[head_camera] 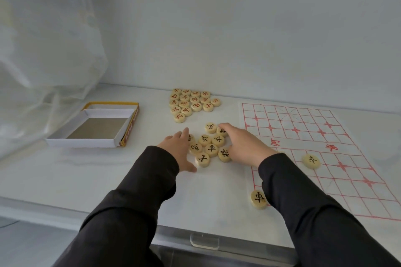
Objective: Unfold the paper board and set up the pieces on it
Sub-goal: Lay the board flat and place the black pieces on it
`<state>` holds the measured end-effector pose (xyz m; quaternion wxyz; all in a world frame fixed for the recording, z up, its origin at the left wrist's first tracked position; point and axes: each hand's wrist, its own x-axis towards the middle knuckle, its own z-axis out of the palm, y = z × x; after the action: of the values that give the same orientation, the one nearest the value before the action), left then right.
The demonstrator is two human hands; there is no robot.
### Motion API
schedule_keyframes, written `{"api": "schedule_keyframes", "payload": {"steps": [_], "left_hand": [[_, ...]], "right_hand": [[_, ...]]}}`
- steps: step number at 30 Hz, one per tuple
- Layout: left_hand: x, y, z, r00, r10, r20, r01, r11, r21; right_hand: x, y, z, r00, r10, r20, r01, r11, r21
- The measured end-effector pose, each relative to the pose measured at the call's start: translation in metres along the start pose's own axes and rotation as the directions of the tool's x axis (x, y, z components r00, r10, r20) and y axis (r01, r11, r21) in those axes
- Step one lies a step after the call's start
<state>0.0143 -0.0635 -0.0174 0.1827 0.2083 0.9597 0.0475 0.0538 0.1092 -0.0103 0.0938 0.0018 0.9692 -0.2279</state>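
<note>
Left hand (180, 151) and right hand (243, 143), fingers released and flat, hem in the black pieces (211, 148) on the counter (108, 180) beside the unfolded board (314, 136); a rough shove could scatter them or rumple the paper.

Soft, even light is diffused from the curtain (43, 39) side; faint shadows are cast; edges are bent, slightly blurred.

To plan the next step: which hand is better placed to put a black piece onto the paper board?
Probably the right hand: it touches the black pile on the side nearest the paper board; the left hand is beyond the pile.
</note>
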Motion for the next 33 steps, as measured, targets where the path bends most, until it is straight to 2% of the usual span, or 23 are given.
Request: {"api": "schedule_keyframes", "payload": {"steps": [4, 10, 17, 23, 28, 33], "left_hand": [[-0.003, -0.009, -0.003, 1.000, 0.022, -0.013, -0.022, 1.000, -0.006], [-0.001, -0.009, -0.003, 0.998, 0.029, -0.056, -0.031, 0.999, -0.022], [0.002, -0.005, -0.004, 0.997, 0.073, -0.028, -0.074, 0.997, -0.012], [0.003, -0.005, -0.004, 0.996, 0.091, -0.022, -0.091, 0.996, 0.005], [0.003, -0.005, -0.002, 0.994, 0.111, -0.018, -0.111, 0.994, 0.015], [0.002, -0.005, 0.001, 0.991, 0.127, -0.035, -0.126, 0.992, 0.019]], "right_hand": [[0.007, -0.003, 0.002, 1.000, -0.010, -0.020, 0.010, 1.000, -0.026], [0.019, 0.003, 0.001, 0.994, -0.023, -0.110, 0.033, 0.996, 0.083], [0.030, -0.005, 0.016, 0.997, -0.069, 0.022, 0.064, 0.982, 0.179], [0.024, -0.005, 0.009, 0.998, -0.065, -0.004, 0.064, 0.963, 0.263], [0.014, -0.003, 0.004, 0.999, -0.046, -0.022, 0.049, 0.985, 0.168], [0.005, 0.001, -0.001, 0.990, -0.034, 0.133, 0.032, 0.999, 0.021]]}}
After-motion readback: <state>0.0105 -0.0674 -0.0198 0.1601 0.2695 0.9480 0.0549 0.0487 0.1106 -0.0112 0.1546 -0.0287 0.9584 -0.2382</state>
